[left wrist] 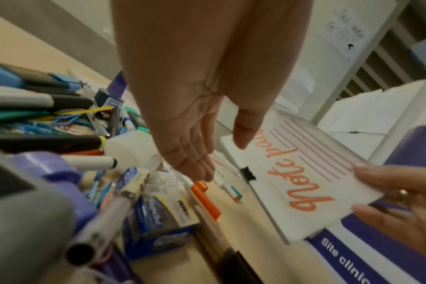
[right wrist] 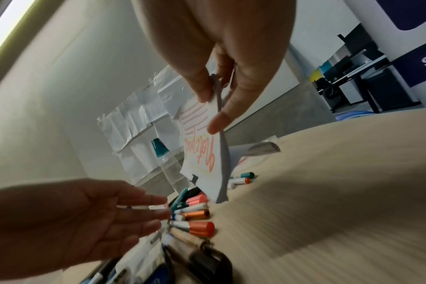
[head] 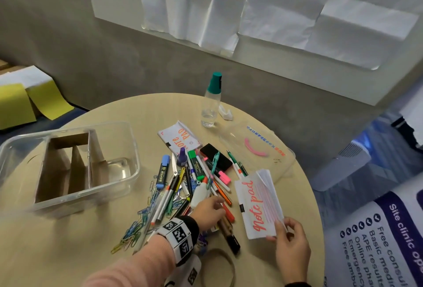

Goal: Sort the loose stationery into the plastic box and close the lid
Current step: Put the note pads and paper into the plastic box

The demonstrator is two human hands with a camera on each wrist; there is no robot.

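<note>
My right hand (head: 283, 229) pinches the near corner of a white note pad (head: 258, 206) with orange lettering, lifted off the table and tilted, its far pages fanned. In the right wrist view the thumb and fingers (right wrist: 216, 123) clamp the note pad (right wrist: 202, 153). My left hand (head: 212, 206) hovers with straight fingers over a heap of pens, markers and highlighters (head: 194, 179), holding nothing; the left wrist view shows its fingers (left wrist: 195, 165) just above an orange pen (left wrist: 204, 199). The clear plastic box (head: 128, 149) with cardboard dividers stands at the left, uncovered.
A second note pad (head: 179, 139) lies behind the heap. The clear lid (head: 258, 147) lies at the right rear beside a water bottle (head: 211, 101). Coloured paper clips (head: 135, 229) spread at the front left. The round table (head: 57, 252) ends close on the right.
</note>
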